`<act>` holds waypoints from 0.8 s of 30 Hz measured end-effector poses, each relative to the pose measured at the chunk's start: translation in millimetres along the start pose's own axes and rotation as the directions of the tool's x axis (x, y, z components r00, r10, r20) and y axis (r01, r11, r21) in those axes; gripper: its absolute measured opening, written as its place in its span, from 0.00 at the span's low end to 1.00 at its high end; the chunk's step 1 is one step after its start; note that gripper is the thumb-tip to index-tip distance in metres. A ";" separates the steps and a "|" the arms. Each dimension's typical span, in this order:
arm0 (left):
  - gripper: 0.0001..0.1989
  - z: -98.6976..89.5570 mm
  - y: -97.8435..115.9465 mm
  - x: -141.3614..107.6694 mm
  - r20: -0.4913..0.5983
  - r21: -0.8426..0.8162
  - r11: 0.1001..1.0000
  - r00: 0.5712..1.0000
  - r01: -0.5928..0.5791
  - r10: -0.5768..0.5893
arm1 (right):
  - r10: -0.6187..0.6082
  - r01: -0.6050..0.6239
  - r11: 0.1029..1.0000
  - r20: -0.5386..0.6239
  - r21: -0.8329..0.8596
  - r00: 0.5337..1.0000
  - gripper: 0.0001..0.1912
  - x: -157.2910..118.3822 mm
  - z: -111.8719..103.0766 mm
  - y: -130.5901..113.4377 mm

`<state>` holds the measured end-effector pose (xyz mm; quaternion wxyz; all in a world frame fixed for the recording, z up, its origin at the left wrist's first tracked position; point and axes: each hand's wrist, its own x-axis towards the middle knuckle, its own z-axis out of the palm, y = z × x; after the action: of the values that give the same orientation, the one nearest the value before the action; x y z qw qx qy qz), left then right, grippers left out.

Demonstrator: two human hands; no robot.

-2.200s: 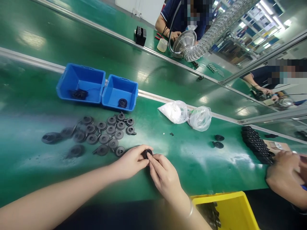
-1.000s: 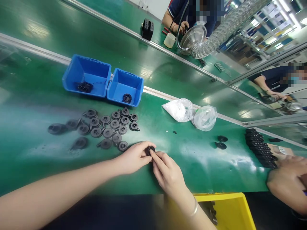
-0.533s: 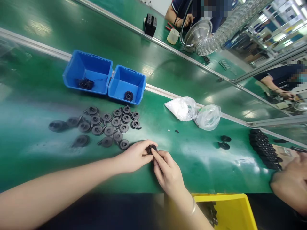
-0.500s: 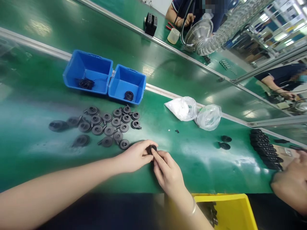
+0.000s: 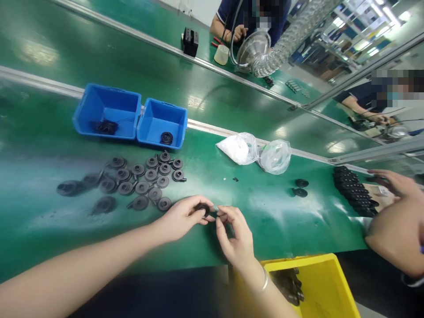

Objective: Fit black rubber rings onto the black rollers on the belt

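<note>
My left hand (image 5: 183, 217) is closed on a round black plastic part (image 5: 203, 210) with a ring-like rim, held just over the green table. Close to its right side, my right hand (image 5: 236, 236) has thumb and fingertips drawn together. Whatever they pinch, if anything, is too small to make out. Left of my hands lies a group of black disc-shaped parts (image 5: 142, 187), several with a short side spout. Beyond my hands are tiny black pieces (image 5: 235, 179) and a tiny white piece (image 5: 224, 179).
Two blue bins, the left (image 5: 107, 99) with black cords and the right (image 5: 164, 115) with black rings, stand behind. Plastic bags (image 5: 243, 148) lie at the rail. Rightward are two black discs (image 5: 300, 192), stacked black parts (image 5: 353, 190), a co-worker's arm (image 5: 394, 225) and a yellow bin (image 5: 331, 282).
My right hand has drawn back from the round black part, where its index finger was pressing inside. The left hand has tilted the part. At right, the co-worker's hand has reached farther forward.
</note>
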<state>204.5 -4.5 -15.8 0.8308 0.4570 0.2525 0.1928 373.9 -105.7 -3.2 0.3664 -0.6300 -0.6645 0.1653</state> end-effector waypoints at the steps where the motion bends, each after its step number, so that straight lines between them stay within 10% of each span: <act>1: 0.09 0.7 1.5 -0.4 0.003 0.019 1.000 1.000 0.002 -0.002 | -0.001 0.001 1.000 0.029 0.005 1.000 0.21 0.1 0.4 -1.2; 10: 0.21 12.3 2.6 -6.3 -0.041 0.484 0.871 0.997 0.083 -0.073 | -0.258 0.363 0.851 0.302 -0.378 0.918 0.20 2.6 0.2 -7.1; 15: 0.33 11.4 -6.6 -7.7 0.031 0.462 0.879 0.988 0.119 -0.151 | -0.047 0.003 0.847 -0.069 -0.531 0.996 0.17 3.8 -49.3 48.7; 20: 0.23 6.3 -13.8 -4.0 0.056 0.561 0.826 0.992 0.059 -0.109 | -0.008 -0.262 0.738 -0.396 -0.622 0.918 0.16 12.5 -127.5 128.3; 24: 0.20 6.3 -17.5 -0.3 0.060 0.598 0.801 0.997 -0.004 -0.040 | -0.042 -0.266 0.746 -0.443 -0.610 0.896 0.19 42.3 -140.7 133.2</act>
<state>209.6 -17.7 -27.9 0.6544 0.6996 0.2758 0.0797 569.7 -79.0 13.0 0.2477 -0.7780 -0.5420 -0.1990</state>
